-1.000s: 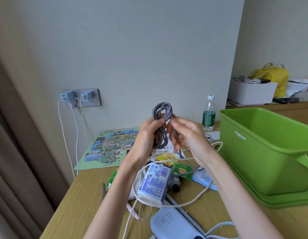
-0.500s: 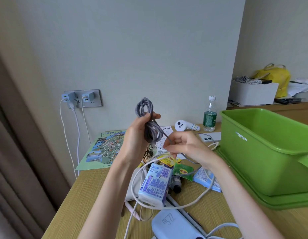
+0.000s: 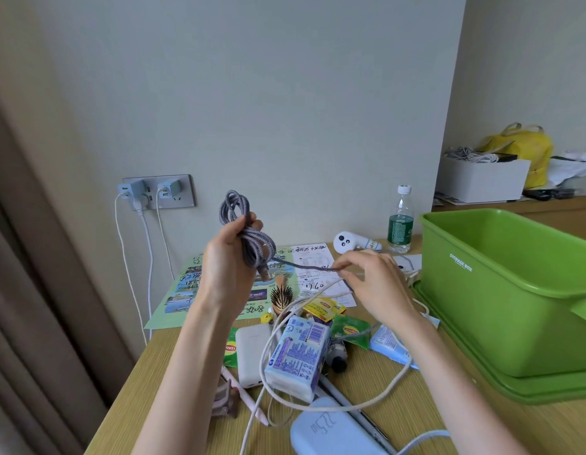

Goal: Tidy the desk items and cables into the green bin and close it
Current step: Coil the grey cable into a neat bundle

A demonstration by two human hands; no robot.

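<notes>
Head view, centre frame: my left hand (image 3: 224, 274) grips the coiled grey cable (image 3: 257, 249), my right hand (image 3: 380, 284) pinches its loose tail. It looks light and floppy, so I'd hold the bundle's middle. The green bin (image 3: 501, 300) sits open at right.

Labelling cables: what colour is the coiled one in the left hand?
Grey-lilac braided cable, speckled weave; clearest in the head view.
</notes>
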